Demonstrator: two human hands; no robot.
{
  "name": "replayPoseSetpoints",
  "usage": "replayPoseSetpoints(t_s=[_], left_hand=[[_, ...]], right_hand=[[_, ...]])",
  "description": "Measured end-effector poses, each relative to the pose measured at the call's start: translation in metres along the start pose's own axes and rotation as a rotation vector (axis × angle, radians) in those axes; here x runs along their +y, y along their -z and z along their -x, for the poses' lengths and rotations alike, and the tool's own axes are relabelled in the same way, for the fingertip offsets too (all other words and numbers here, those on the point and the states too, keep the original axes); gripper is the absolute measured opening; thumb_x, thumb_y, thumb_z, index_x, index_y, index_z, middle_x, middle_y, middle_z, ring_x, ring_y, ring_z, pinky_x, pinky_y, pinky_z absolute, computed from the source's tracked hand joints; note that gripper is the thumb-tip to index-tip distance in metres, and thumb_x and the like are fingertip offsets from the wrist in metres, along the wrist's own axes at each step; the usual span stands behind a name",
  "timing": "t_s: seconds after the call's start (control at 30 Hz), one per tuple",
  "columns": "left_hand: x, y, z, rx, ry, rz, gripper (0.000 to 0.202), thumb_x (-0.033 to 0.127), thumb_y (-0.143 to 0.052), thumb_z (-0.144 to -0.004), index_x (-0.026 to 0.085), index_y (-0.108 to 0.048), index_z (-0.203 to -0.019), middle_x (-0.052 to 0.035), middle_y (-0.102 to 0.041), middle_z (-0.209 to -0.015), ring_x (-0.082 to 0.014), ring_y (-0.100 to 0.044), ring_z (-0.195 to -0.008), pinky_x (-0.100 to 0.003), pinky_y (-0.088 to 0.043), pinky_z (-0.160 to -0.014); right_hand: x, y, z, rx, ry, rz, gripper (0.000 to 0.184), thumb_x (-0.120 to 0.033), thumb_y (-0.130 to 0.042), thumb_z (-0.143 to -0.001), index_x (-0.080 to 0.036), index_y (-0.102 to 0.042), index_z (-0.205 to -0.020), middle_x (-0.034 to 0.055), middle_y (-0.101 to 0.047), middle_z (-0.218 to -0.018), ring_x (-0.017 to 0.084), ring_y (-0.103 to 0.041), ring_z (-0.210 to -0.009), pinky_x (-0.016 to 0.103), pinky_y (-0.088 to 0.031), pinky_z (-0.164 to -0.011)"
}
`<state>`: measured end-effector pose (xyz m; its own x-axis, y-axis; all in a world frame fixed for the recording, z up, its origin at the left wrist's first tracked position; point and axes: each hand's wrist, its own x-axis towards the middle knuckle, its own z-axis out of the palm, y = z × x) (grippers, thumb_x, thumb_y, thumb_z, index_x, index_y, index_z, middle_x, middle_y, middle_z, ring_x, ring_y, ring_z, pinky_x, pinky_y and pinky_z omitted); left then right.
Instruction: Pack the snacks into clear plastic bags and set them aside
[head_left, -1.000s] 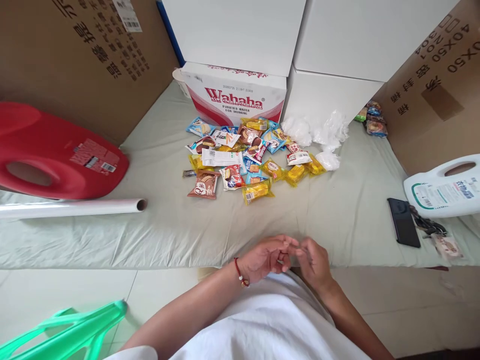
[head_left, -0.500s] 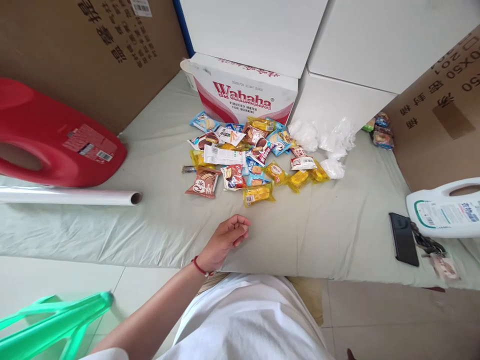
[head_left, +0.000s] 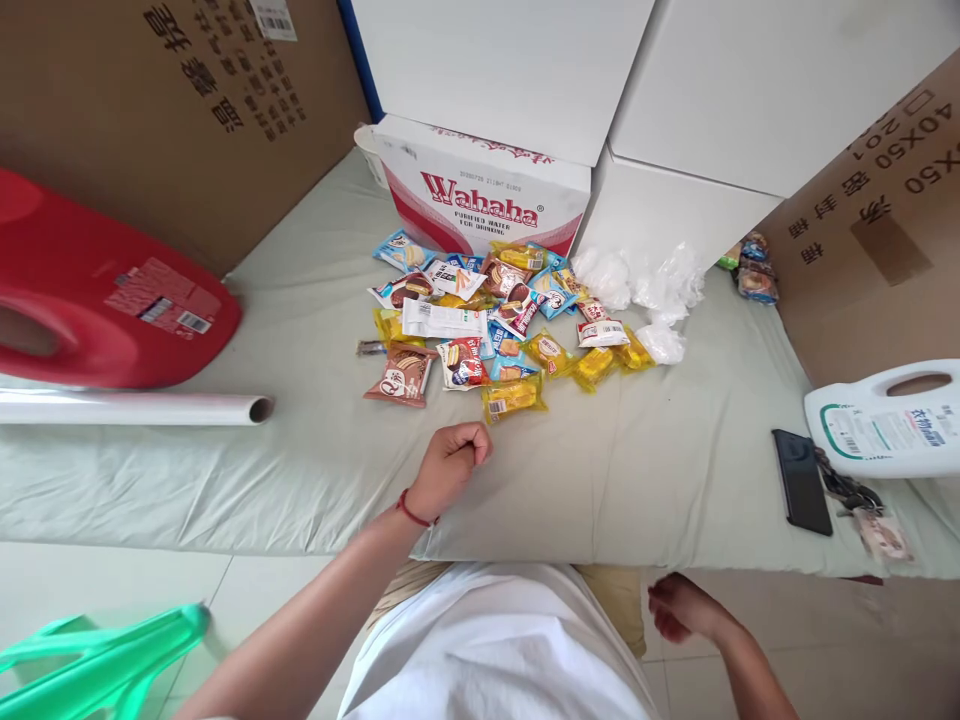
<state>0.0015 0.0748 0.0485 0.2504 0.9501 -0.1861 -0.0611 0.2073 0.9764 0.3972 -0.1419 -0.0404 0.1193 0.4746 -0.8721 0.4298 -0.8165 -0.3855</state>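
Observation:
My left hand, with a red cord at the wrist, rests on the pale green sheet as a loose fist with nothing showing in it. It lies just in front of a yellow snack packet at the near edge of a pile of wrapped snacks. My right hand hangs low beside my white shirt, below the sheet's front edge, fingers curled inward; what they hold, if anything, is hidden.
A Wahaha carton and white boxes stand behind the pile, with crumpled clear bags beside it. A red jug and a plastic roll lie left. A phone, keys and a white jug lie right.
My hands were together near my body a second ago. The left hand has since reached forward onto the sheet and closed into a fist; the right hand dropped low to my side.

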Motion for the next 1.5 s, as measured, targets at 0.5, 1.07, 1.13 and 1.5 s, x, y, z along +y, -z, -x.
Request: replayPoseSetpoints(t_s=[0.5,1.07,1.13,1.5], left_hand=[[-0.018,-0.017,-0.052,-0.607,0.266,0.43,0.019,0.016,-0.063,-0.056,0.016,-0.063,-0.076,0.0013,-0.059,-0.059,-0.0082,-0.044,-0.049,-0.022,-0.026,-0.049],[-0.012,-0.014,-0.041,-0.263,-0.153,0.421,0.035,0.039,-0.079,-0.078,0.019,-0.058,-0.098,-0.0019,-0.058,-0.09,-0.0136,-0.05,-0.079,-0.025,-0.041,-0.07],[-0.01,-0.017,-0.037,-0.185,-0.278,0.266,0.045,0.046,-0.083,-0.076,0.021,-0.057,-0.103,-0.0032,-0.057,-0.099,-0.0153,-0.05,-0.085,-0.028,-0.043,-0.076],[-0.028,-0.027,-0.048,-0.193,-0.128,0.25,0.04,0.055,-0.077,-0.082,0.017,-0.068,-0.088,-0.003,-0.066,-0.084,-0.016,-0.056,-0.078,-0.03,-0.044,-0.076]], right_hand=[[-0.306,0.16,-0.01,1.006,0.617,0.225,0.031,-0.039,-0.075,-0.081,-0.017,-0.072,-0.103,0.008,-0.066,-0.1,0.017,-0.054,-0.075,0.033,-0.043,-0.074],[-0.314,0.01,0.035,0.258,0.633,-0.765,0.041,-0.042,-0.09,-0.065,-0.02,-0.056,-0.073,-0.0111,-0.041,-0.047,0.003,-0.024,-0.036,0.014,-0.018,-0.03],[-0.298,-0.026,0.032,0.136,0.497,-0.894,0.044,-0.042,-0.09,-0.063,-0.02,-0.053,-0.068,-0.0114,-0.04,-0.043,0.001,-0.021,-0.034,0.011,-0.018,-0.027],[-0.311,-0.07,0.027,-0.141,0.614,-1.012,0.034,-0.051,-0.077,-0.08,-0.019,-0.068,-0.088,-0.0035,-0.061,-0.07,0.002,-0.016,-0.04,0.014,-0.017,-0.03]])
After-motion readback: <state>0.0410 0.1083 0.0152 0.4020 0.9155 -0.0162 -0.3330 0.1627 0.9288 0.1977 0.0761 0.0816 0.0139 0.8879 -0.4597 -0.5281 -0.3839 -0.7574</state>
